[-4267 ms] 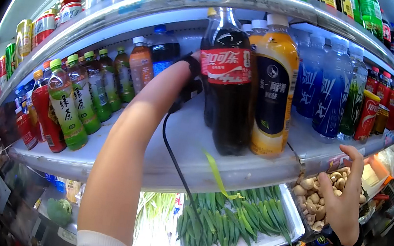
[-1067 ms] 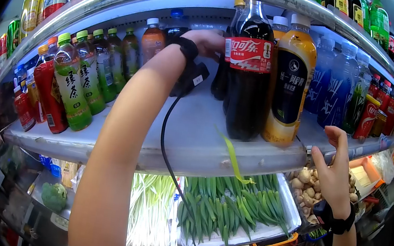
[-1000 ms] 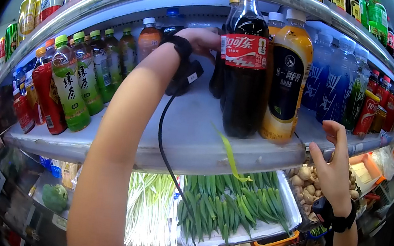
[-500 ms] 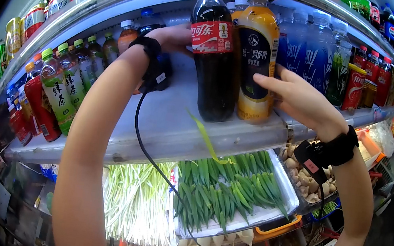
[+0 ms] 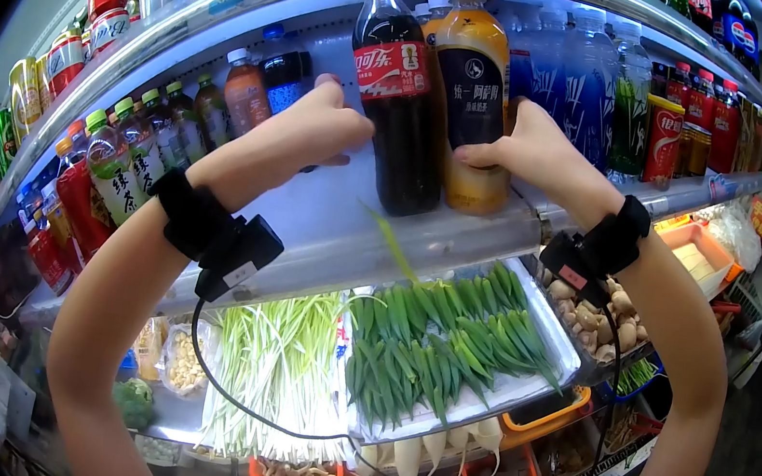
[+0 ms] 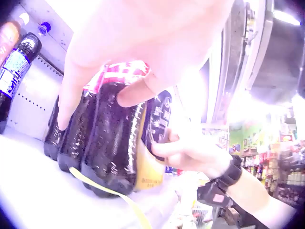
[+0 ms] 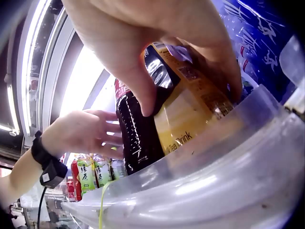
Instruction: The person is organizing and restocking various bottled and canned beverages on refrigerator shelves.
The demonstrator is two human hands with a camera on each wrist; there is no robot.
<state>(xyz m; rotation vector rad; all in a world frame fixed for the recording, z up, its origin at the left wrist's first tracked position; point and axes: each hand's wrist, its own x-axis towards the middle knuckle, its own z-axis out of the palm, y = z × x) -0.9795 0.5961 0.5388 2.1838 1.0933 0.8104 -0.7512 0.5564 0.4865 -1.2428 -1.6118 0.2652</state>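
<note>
White cooler shelf [image 5: 333,200], lying beneath the left hand [image 5: 308,135] and the right hand [image 5: 539,153]. Spread of long green pods [image 5: 444,344]: one level down, below both hands. Large Coca-Cola bottle [image 5: 403,115]: upright on the shelf, just right of the left hand; red label, 可乐 legible in white. The left hand is spread, fingers extended along the bottle's side and thumb across its front; whether its palm touches cannot be told. Assam milk tea bottle [image 5: 475,86]: upright beside the cola, thumb of the right hand curled over its front and fingers round its far side in a firm grip; dark label reads 统一 阿萨姆, with "Tea Drink" lower down. Blue-labelled bottles [image 5: 588,82]: behind and right of the right hand. Green-capped tea bottles [image 5: 123,168]: left of the left hand, 茶 legible. Red can [image 5: 662,141]: farther right of the right hand; characters too small to read surely.
</note>
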